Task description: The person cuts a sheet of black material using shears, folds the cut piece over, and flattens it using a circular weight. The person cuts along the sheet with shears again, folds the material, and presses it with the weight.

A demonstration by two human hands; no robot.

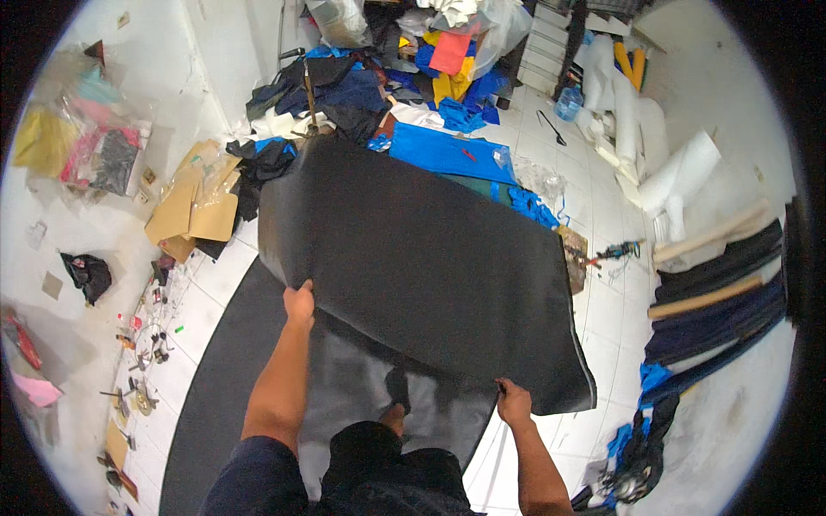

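Observation:
A large black sheet of flexible material [413, 249] hangs raised in front of me, its near edge running between my two hands. My left hand [299, 304] is closed on that edge toward the left. Farther right and lower, my right hand [514, 402] grips the same edge, with the sheet's right corner drooping past it. Beneath lies more black sheet [224, 387], spread over the tiles and under my foot [396, 387]. Whether the raised and lower parts are one piece I cannot tell.
Blue cloth [452, 153] and heaped fabric [335, 90] lie beyond the sheet. Brown cardboard pieces [194, 202] lean at the left wall, above small tools [140, 396]. At right are white rolls [680, 172], dark fabric rolls [718, 297] and a water jug [568, 103] on white tiles.

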